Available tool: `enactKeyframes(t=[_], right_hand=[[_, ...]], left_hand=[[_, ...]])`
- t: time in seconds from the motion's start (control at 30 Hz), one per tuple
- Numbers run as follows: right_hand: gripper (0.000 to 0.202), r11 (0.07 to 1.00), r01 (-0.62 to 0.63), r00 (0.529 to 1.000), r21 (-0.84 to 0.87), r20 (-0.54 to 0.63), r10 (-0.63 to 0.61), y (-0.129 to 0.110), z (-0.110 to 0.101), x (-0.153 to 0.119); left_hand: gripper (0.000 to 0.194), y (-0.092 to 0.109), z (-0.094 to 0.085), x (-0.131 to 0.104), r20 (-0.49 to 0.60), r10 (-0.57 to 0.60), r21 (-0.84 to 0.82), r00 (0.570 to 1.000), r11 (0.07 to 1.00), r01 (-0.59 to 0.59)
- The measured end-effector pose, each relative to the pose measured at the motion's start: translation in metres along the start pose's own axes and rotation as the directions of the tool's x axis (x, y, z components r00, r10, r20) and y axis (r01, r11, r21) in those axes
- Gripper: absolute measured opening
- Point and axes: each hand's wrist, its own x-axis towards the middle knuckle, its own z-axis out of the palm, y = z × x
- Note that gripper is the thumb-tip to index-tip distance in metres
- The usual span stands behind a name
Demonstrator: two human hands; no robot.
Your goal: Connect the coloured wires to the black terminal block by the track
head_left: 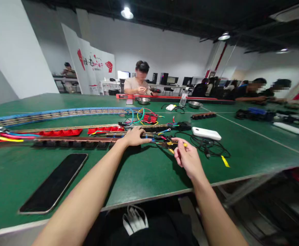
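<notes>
My left hand (135, 136) lies over a rail strip (115, 134) with copper-coloured bars, its fingers bent over the far side and its thumb along the near side. Coloured wires with small terminals come out of the strip's right end. My right hand (186, 155) is closed around pliers (170, 143) with yellow handles, tilted, their head beside the wire ends. Whether the jaws touch a wire I cannot make out. Just left of my left hand runs a brown-topped rail (75, 139) on black holders. Red holders (59, 132) lie behind it.
A phone (54, 182) lies at the front left. A white power bank (206, 133) and black cables (208, 147) lie to the right. Behind are a blue curved rail (62, 112), metal bowls (143, 100) and a bottle (183, 97). A person (139, 82) sits across the table.
</notes>
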Motion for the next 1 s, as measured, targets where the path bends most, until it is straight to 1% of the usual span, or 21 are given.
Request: enactKeyframes(t=[0.07,0.1,0.17,0.2,0.27,0.3,0.37,0.43,0.6,0.67,0.8,0.93,1.0], right_hand=[[0.046,0.997,0.025,0.999,-0.068,-0.025,-0.027,0.001,0.004,-0.003],[0.045,0.992,0.057,0.997,-0.116,-0.040,-0.062,0.001,0.006,-0.005],[0.040,0.953,0.158,0.980,-0.259,-0.074,-0.183,0.003,0.011,-0.009],[0.036,0.912,0.222,0.961,-0.346,-0.081,-0.265,0.004,0.013,-0.010],[0.029,0.800,0.361,0.900,-0.478,-0.046,-0.434,0.007,0.018,-0.013],[0.026,0.746,0.427,0.866,-0.511,-0.007,-0.500,0.009,0.019,-0.014],[0.025,0.664,0.529,0.809,-0.528,0.078,-0.582,0.013,0.020,-0.014],[0.027,0.616,0.586,0.775,-0.526,0.143,-0.615,0.017,0.019,-0.014],[0.029,0.530,0.647,0.733,-0.548,0.255,-0.630,0.021,0.015,-0.015],[0.029,0.500,0.658,0.723,-0.562,0.288,-0.628,0.020,0.015,-0.016],[0.026,0.464,0.671,0.707,-0.578,0.313,-0.634,0.018,0.016,-0.017],[0.024,0.385,0.697,0.677,-0.605,0.380,-0.630,0.018,0.015,-0.017],[0.023,0.374,0.695,0.680,-0.614,0.393,-0.619,0.018,0.015,-0.016]], left_hand=[[0.078,0.002,0.000,0.000,0.013,-0.014,0.009,1.000,1.000,0.013],[0.078,0.002,0.000,0.000,0.017,-0.019,0.013,1.000,1.000,0.019],[0.078,0.003,-0.001,0.000,0.025,-0.030,0.020,0.999,0.999,0.030],[0.079,0.004,-0.001,0.000,0.026,-0.034,0.022,0.999,0.999,0.033],[0.080,0.004,-0.001,0.000,0.022,-0.032,0.023,0.999,0.999,0.031],[0.080,0.004,-0.002,0.000,0.018,-0.028,0.020,0.999,0.999,0.027],[0.080,0.004,-0.002,-0.001,0.012,-0.020,0.012,1.000,1.000,0.020],[0.080,0.004,-0.002,0.000,0.012,-0.022,0.002,1.000,1.000,0.022],[0.081,0.002,-0.004,0.001,0.071,-0.054,-0.033,0.996,0.998,0.057],[0.082,0.001,-0.005,0.002,0.087,-0.052,-0.047,0.995,0.997,0.056],[0.084,0.001,-0.007,0.002,0.110,-0.045,-0.059,0.993,0.997,0.052],[0.086,0.000,-0.009,0.002,0.144,-0.058,-0.068,0.988,0.995,0.068],[0.086,0.000,-0.009,0.002,0.146,-0.059,-0.071,0.988,0.995,0.070]])
